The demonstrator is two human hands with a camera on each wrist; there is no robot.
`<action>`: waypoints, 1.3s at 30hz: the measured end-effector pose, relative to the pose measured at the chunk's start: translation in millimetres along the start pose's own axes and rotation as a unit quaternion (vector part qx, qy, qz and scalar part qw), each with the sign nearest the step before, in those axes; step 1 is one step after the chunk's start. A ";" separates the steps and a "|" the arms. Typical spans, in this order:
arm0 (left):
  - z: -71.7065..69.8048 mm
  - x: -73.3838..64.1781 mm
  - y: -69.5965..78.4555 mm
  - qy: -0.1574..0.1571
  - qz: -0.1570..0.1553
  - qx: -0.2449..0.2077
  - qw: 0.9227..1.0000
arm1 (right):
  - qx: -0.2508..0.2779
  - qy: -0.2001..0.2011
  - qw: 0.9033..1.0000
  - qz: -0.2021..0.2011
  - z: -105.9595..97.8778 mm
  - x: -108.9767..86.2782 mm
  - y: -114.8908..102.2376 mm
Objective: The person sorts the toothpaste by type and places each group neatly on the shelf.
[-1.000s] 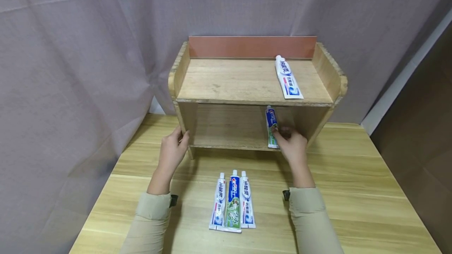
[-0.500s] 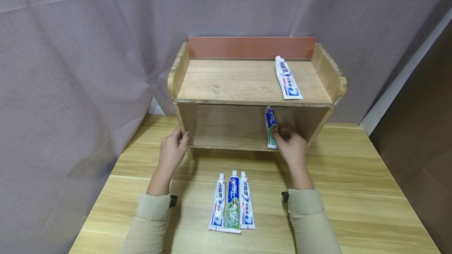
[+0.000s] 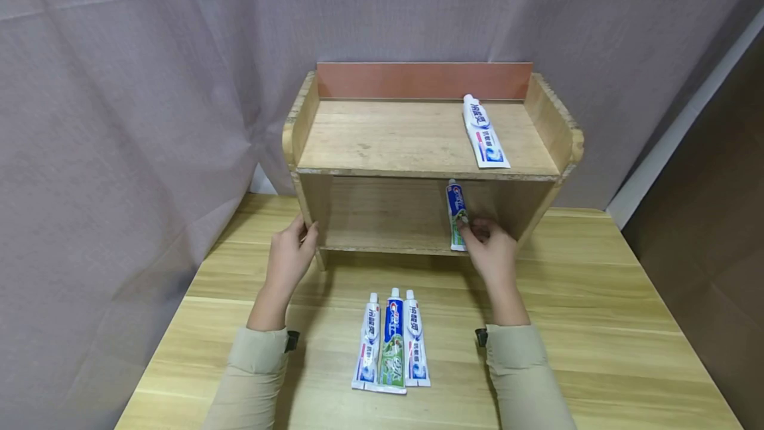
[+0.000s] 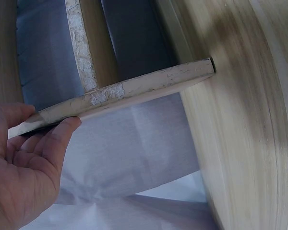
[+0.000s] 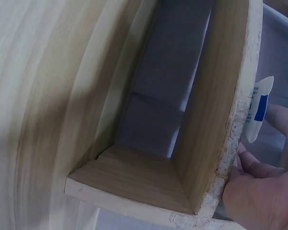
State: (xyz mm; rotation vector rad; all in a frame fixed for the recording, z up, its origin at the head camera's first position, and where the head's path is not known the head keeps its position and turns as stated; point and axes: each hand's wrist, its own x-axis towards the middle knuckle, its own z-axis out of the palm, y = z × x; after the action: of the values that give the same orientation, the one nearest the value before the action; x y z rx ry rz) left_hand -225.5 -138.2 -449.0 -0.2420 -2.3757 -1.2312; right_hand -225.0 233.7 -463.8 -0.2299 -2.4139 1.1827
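Three toothpaste tubes (image 3: 392,350) lie side by side on a table (image 3: 597,297) before a wooden shelf (image 3: 382,141); a white tube (image 3: 485,135) lies on top. The left hand (image 3: 288,256) pinches the left side panel (image 4: 144,86); the right hand's (image 3: 494,254) fingers hold a blue-and-green tube (image 3: 456,199), right of centre on the lower level.

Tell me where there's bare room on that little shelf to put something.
Upper shelf: from its left side panel to the white tube. Lower shelf: left of the blue-green tube. Crowded: the lower shelf's right end, with that tube and the right grip.
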 end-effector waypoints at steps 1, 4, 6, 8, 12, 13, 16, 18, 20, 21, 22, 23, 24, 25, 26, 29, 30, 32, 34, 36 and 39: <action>-0.2 0.0 0.1 -0.001 0.000 0.000 1.000 | 0.003 0.001 1.000 -0.001 0.4 0.1 0.0; -0.5 0.2 0.0 -0.004 0.001 -0.001 1.000 | 0.012 0.001 1.000 -0.002 0.8 -0.4 -0.3; -0.9 0.1 0.3 -0.006 0.001 -0.003 1.000 | 0.018 0.000 1.000 -0.001 0.9 -0.6 -0.2; -1.4 0.2 0.4 -0.007 -0.001 -0.004 1.000 | 0.019 -0.001 1.000 0.001 0.8 -1.5 -0.2; -2.1 0.1 1.1 -0.011 -0.002 -0.006 1.000 | 0.016 0.000 1.000 0.003 -0.4 -3.5 -0.6; -2.1 0.1 1.2 -0.011 -0.001 -0.007 1.000 | 0.014 0.004 1.000 0.002 -0.9 -4.2 -1.1; -2.5 0.3 1.5 -0.011 0.002 -0.006 1.000 | 0.012 0.013 1.000 -0.004 -2.0 -5.8 -2.1; -2.7 0.2 1.8 -0.011 0.002 -0.006 1.000 | 0.009 0.017 1.000 -0.006 -2.4 -7.1 -2.2; -2.7 0.0 1.9 -0.011 0.002 -0.006 1.000 | 0.009 0.019 1.000 -0.008 -2.4 -8.1 -1.8; -2.6 -0.2 2.0 -0.012 0.002 -0.005 1.000 | 0.010 0.020 1.000 -0.009 -2.4 -8.7 -1.6; -2.6 -0.4 2.0 -0.012 0.003 -0.007 1.000 | 0.011 0.021 1.000 -0.009 -2.4 -9.3 -1.4; -2.5 -0.5 1.8 -0.013 0.004 -0.007 1.000 | 0.012 0.023 1.000 -0.009 -2.3 -9.7 -1.1; -2.4 -0.7 1.7 -0.014 0.005 -0.007 1.000 | 0.014 0.024 1.000 -0.010 -2.2 -10.0 -0.9; -2.3 -0.7 1.5 -0.014 0.005 -0.007 1.000 | 0.017 0.026 0.999 -0.012 -1.7 -10.2 -0.5; -2.2 -0.7 1.4 -0.013 0.004 -0.007 1.000 | 0.019 0.028 0.999 -0.012 -1.4 -10.5 -0.3; -2.0 -0.5 1.5 -0.012 0.002 -0.006 1.000 | 0.025 0.035 0.999 -0.017 -0.2 -10.8 0.6; -1.9 -0.5 1.7 -0.012 0.001 -0.005 1.000 | 0.027 0.038 0.999 -0.019 0.2 -10.7 0.7; -1.9 -0.5 1.5 -0.012 0.000 -0.006 1.000 | 0.031 0.042 0.998 -0.020 0.8 -11.1 0.9; -1.8 -0.5 1.2 -0.012 0.000 -0.007 1.000 | 0.033 0.045 0.998 -0.021 1.3 -11.4 1.1; -1.7 -0.6 0.7 -0.013 0.002 -0.010 1.000 | 0.035 0.045 0.998 -0.022 1.3 -12.1 0.9; -1.9 -0.5 0.5 -0.014 0.004 -0.009 1.000 | 0.041 0.042 0.998 -0.018 0.5 -14.0 1.3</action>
State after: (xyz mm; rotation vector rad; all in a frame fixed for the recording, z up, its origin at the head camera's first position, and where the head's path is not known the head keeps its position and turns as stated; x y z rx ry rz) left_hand -224.4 -139.4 -447.9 -0.2765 -2.3853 -1.2538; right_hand -212.9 229.5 -469.5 -0.2059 -2.2817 1.2277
